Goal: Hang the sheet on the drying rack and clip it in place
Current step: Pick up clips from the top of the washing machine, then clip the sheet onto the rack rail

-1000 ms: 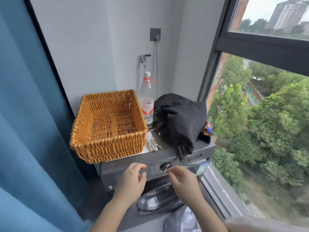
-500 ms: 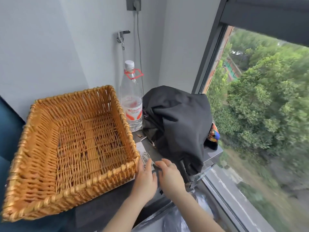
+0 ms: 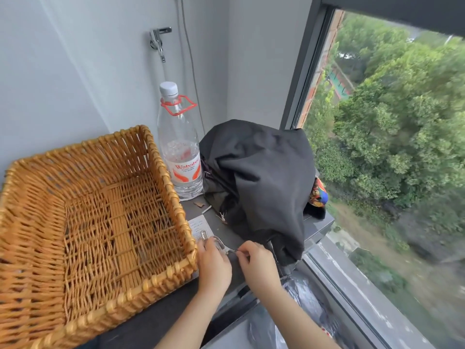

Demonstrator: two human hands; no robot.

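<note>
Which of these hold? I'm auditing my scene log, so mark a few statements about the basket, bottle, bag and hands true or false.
1. The wicker basket holds nothing visible. True.
2. The water bottle lies on its side. False: it stands upright behind the basket's far right corner.
3. The black bag sits inside the basket. False: it sits outside, to the right of the basket.
4. The left hand and right hand are both at the metal clips in front of the bag. True.
</note>
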